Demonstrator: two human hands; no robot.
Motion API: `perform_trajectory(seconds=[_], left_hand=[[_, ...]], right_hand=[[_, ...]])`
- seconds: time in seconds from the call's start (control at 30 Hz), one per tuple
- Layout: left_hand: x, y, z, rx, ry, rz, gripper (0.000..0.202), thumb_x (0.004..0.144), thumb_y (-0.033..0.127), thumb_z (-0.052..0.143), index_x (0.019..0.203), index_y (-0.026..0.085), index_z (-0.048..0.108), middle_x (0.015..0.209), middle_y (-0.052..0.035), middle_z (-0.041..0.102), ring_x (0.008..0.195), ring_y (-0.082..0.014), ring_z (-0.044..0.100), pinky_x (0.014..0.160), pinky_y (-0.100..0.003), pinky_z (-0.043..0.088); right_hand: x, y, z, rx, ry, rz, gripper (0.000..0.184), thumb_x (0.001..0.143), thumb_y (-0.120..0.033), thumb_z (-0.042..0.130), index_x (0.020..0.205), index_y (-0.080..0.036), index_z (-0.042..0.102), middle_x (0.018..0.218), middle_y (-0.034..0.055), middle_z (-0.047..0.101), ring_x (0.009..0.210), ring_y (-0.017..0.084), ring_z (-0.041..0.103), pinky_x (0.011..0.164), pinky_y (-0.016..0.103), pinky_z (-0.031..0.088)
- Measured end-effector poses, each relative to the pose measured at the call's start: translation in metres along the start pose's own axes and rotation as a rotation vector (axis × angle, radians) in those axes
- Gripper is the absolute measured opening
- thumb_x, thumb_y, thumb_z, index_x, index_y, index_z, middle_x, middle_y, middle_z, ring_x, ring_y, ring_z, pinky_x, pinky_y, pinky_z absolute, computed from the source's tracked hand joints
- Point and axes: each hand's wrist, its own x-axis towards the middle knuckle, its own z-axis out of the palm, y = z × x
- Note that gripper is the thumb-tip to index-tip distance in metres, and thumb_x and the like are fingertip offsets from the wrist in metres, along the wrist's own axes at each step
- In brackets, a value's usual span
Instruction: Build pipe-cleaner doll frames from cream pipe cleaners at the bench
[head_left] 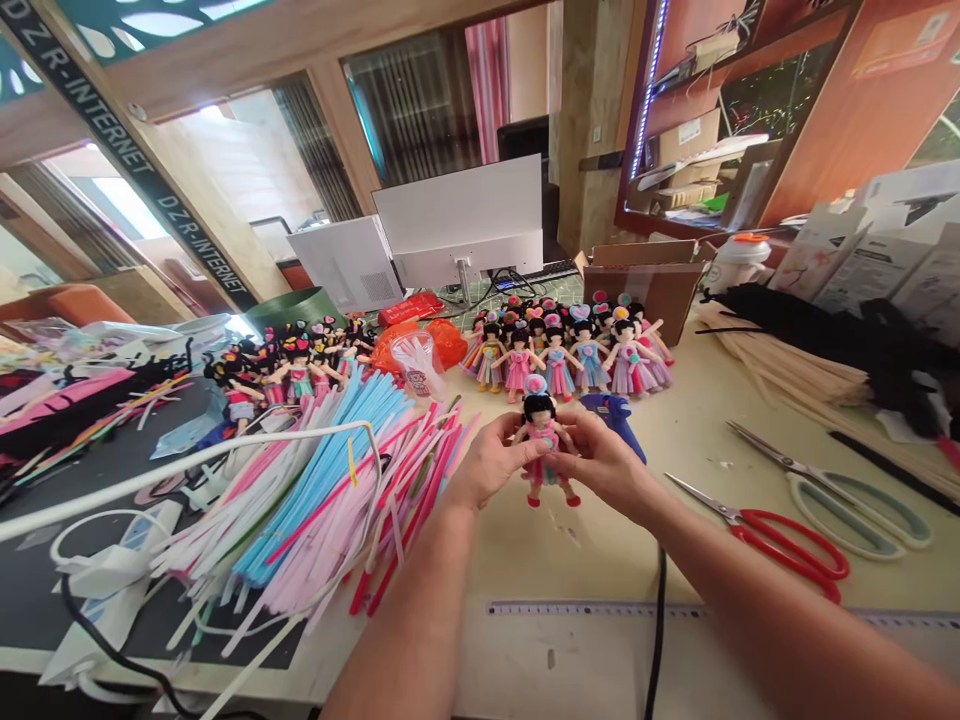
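1. Two bare forearms come up from the bottom edge of the head view, nearest the camera, with a black cable between them and a ruler lying across the table
2. Both hands meet at one small doll, upright in front of the person; whether its red shoes touch the tabletop, I cannot tell
3. Left hand pinches the doll's side, thumb over the front of the dress; right hand pinches the opposite side, its thumb also on the dress
4. Judged by its parts, this doll looks nearly complete: black hair, a round pink-and-blue head ornament, arms, a pink dress and shoes all show (the fingers hide the middle, so any loose piece there would escape notice)
5. Just behind stand rows of similar dolls, apparently finished, and more dark-haired dolls crowd together farther left
6. Plenty of material remains: fuzzy stems in blue, pink and red lie left, beige stems right; how many dolls are left to make does not show
7. A blue glue gun, red-handled scissors and grey-handled scissors lie unheld beside the right arm
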Motion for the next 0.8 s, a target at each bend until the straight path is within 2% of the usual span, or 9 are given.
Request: perform_trajectory(seconds=[0.17,0.33,0.43,0.6,0.8], left_hand=[[0.002,-0.003,-0.004,0.022,-0.072,-0.025,0.045,0.066,0.041,0.076,0.101,0.015,0.066,0.096,-0.0064,0.066,0.071,-0.0136,0.054,0.061,-0.026,0.042],[0.001,0.000,-0.011,0.019,-0.059,-0.016,0.045,0.065,0.045,0.077,0.095,0.014,0.064,0.091,-0.0058,0.065,0.073,-0.0142,0.055,0.065,-0.027,0.042],[0.001,0.003,-0.015,0.008,-0.049,0.006,0.048,0.066,0.048,0.076,0.099,0.014,0.064,0.094,-0.0069,0.066,0.076,-0.0156,0.056,0.069,-0.027,0.042],[0.002,-0.001,-0.016,-0.030,-0.089,-0.047,0.046,0.058,0.035,0.083,0.095,0.016,0.064,0.090,-0.0043,0.067,0.085,-0.0190,0.059,0.077,-0.031,0.045],[0.004,-0.006,-0.017,-0.010,-0.044,-0.024,0.036,0.061,0.032,0.079,0.090,0.016,0.065,0.089,-0.0031,0.065,0.081,-0.0168,0.058,0.072,-0.028,0.045]], right_hand=[[0.002,0.000,-0.002,0.073,-0.066,0.053,0.046,0.076,-0.041,0.071,0.110,-0.019,0.051,0.078,0.0016,0.067,0.069,0.018,0.067,0.057,0.030,0.050],[0.003,0.005,0.001,0.041,0.010,0.041,0.042,0.074,-0.039,0.072,0.106,-0.019,0.053,0.084,0.0014,0.066,0.073,0.017,0.066,0.062,0.030,0.050],[0.004,0.003,0.004,0.092,0.050,0.012,0.042,0.075,-0.040,0.072,0.107,-0.020,0.052,0.086,0.0013,0.066,0.075,0.017,0.066,0.064,0.031,0.051],[0.001,-0.006,0.008,0.161,0.024,0.007,0.043,0.075,-0.045,0.071,0.104,-0.020,0.052,0.079,0.0002,0.066,0.068,0.016,0.065,0.060,0.029,0.051],[0.001,-0.011,0.011,0.126,-0.001,0.088,0.044,0.080,-0.051,0.065,0.109,-0.020,0.054,0.080,0.0016,0.068,0.071,0.017,0.066,0.066,0.032,0.053]])
